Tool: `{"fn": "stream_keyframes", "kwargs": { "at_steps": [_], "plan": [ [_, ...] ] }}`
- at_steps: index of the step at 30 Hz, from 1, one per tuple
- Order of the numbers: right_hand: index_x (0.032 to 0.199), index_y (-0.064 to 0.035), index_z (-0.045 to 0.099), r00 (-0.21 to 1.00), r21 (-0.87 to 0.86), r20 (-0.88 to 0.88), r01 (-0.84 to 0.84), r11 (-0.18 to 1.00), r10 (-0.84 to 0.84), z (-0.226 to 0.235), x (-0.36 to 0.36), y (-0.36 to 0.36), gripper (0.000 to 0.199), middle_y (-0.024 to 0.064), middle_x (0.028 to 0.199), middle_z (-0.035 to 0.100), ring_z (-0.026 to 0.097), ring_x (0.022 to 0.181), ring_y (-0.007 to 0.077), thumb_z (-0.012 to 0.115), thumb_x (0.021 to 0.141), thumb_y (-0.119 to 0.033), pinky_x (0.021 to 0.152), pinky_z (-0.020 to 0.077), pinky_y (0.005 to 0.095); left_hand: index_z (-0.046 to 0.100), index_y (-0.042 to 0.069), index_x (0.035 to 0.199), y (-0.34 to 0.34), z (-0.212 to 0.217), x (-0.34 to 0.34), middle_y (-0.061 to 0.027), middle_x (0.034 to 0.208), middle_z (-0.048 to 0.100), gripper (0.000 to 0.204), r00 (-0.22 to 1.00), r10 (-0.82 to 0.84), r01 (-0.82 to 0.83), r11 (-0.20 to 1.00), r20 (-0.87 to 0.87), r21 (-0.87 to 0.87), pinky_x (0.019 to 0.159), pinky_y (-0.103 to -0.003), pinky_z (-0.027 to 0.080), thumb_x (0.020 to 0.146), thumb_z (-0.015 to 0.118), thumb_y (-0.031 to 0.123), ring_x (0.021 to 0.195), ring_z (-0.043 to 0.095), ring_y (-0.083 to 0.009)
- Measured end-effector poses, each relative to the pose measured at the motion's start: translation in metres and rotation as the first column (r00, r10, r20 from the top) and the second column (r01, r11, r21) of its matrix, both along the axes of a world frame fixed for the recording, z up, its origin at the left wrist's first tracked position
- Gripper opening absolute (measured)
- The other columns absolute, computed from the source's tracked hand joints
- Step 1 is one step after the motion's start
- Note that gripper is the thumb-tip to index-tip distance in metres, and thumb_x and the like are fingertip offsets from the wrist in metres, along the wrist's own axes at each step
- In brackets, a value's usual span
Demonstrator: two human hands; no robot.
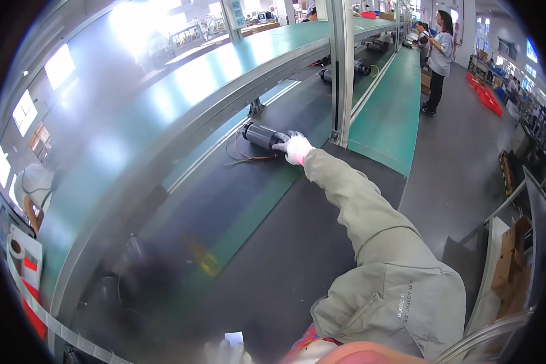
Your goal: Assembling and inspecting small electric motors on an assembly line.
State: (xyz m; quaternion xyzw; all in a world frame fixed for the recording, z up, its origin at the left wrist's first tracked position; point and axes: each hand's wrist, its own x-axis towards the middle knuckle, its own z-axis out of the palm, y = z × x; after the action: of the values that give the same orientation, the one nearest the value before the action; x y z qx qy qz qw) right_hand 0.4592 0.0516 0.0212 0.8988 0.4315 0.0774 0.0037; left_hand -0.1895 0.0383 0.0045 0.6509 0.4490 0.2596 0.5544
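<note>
My right arm, in a grey-green sleeve, stretches forward over the conveyor belt [309, 224]. At its end my right hand [296, 148], in a white glove, has its fingers closed round the near end of a dark cylindrical motor [259, 134]. The motor lies on its side on the belt, and thin red, yellow and dark wires trail from it. Low in the picture, close to my body, my left hand [227, 353] shows only in part, also in a white glove. It holds a small white card or slip of paper [234, 338]; most of its fingers are cut off or blurred.
A metal post [341, 73] stands just beyond my right hand. Above the belt's left side runs a raised green shelf [182, 91]. More motors [361, 68] lie farther along the line. People stand at the far right, beside the grey aisle [443, 170]. Cardboard boxes [512, 258] sit in a rack at right.
</note>
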Motion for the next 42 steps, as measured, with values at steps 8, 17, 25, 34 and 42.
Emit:
{"fn": "stream_keyframes", "kwargs": {
  "at_steps": [8, 17, 25, 34, 42],
  "plan": [
    [0.109, -0.0201, 0.066, 0.953, -0.112, 0.289, -0.061, 0.992, 0.091, -0.004, 0.023, 0.016, 0.028, 0.0036, 0.119, 0.057, 0.055, 0.115, 0.0275, 0.064, 0.082, -0.015, 0.096, 0.0451, 0.0387, 0.064, 0.010, 0.114, 0.025, -0.004, 0.012, -0.0108, 0.117, 0.064, 0.029, 0.882, -0.130, 0.471, 0.231, -0.452, 0.851, 0.097, -0.066, 0.041, 0.086, 0.064, 0.018, 0.119, 0.056, -0.0365],
    [0.097, -0.0187, 0.073, 0.796, -0.571, 0.436, -0.115, 0.813, 0.419, -0.001, 0.035, 0.042, 0.017, -0.0003, 0.096, 0.069, 0.067, 0.095, 0.0245, 0.063, 0.083, -0.018, 0.078, 0.0520, 0.0374, 0.058, 0.009, 0.095, 0.042, -0.023, 0.017, -0.0125, 0.122, 0.063, 0.010, 0.853, -0.198, 0.505, 0.080, -0.483, 0.859, 0.093, -0.065, 0.045, 0.088, 0.058, 0.016, 0.113, 0.059, -0.0391],
    [0.089, -0.0001, 0.071, 0.868, -0.264, 0.058, -0.463, 0.846, 0.493, 0.016, -0.044, 0.070, 0.025, 0.0175, 0.083, 0.070, 0.070, 0.081, 0.0343, 0.064, 0.078, -0.021, 0.071, 0.0545, 0.0441, 0.057, 0.011, 0.102, 0.049, -0.043, 0.013, -0.0119, 0.119, 0.065, 0.013, 0.865, -0.224, 0.476, 0.076, -0.450, 0.876, 0.092, -0.062, 0.048, 0.094, 0.051, 0.020, 0.107, 0.063, -0.0354],
    [0.089, -0.0054, 0.063, 0.593, 0.121, -0.260, -0.763, 0.635, 0.762, 0.060, -0.240, -0.119, 0.026, 0.0147, 0.072, 0.064, 0.066, 0.069, 0.0354, 0.065, 0.081, -0.031, 0.064, 0.0500, 0.0477, 0.063, 0.005, 0.109, 0.031, -0.004, 0.062, -0.0125, 0.111, 0.067, 0.022, 0.839, -0.437, 0.455, 0.234, -0.325, 0.859, 0.095, -0.053, 0.047, 0.090, 0.062, 0.014, 0.103, 0.063, -0.0348],
    [0.109, -0.0093, 0.062, 0.453, 0.520, -0.238, -0.688, 0.506, 0.859, -0.021, -0.314, -0.201, 0.039, 0.0081, 0.082, 0.063, 0.063, 0.078, 0.0304, 0.066, 0.083, -0.039, 0.066, 0.0465, 0.0427, 0.065, -0.004, 0.111, 0.016, -0.007, 0.068, -0.0187, 0.112, 0.063, 0.032, 0.857, -0.516, 0.419, 0.683, -0.011, 0.598, 0.091, -0.038, 0.049, 0.096, 0.061, 0.025, 0.101, 0.062, -0.0268]
  ]
}}
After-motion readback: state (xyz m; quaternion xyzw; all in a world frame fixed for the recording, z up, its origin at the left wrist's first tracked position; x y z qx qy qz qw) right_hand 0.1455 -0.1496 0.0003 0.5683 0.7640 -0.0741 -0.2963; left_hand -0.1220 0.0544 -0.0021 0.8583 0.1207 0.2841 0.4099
